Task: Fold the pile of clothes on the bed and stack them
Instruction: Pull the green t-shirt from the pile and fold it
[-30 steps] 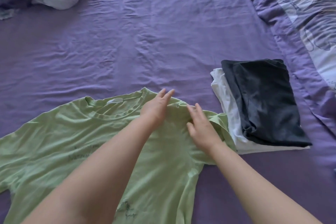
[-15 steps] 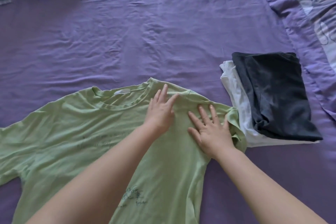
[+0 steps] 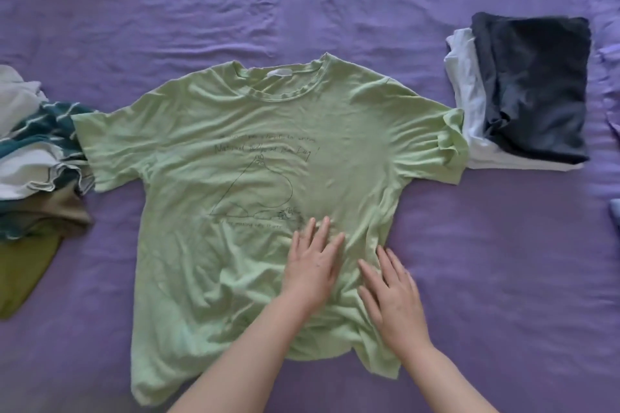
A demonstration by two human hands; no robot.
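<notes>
Green T-shirt (image 3: pixel 235 157): I see it spread front-up across the middle of the purple bed sheet (image 3: pixel 335 0), collar away from me, both sleeves out, the lower half wrinkled. My left hand (image 3: pixel 312 271) lies flat on the lower front, fingers straight and slightly spread, holding nothing. My right hand (image 3: pixel 396 305) lies flat just beside it, nearer the right hem, fingers likewise straight, gripping nothing. Right of the shirt: a folded stack, the dark garment (image 3: pixel 536 87) on top of a white garment (image 3: pixel 469 104); the shirt's right sleeve touches the white one. Left of the shirt: the unfolded pile (image 3: pixel 37 161) of white, teal-striped, brown and olive clothes, touching the left sleeve.
</notes>
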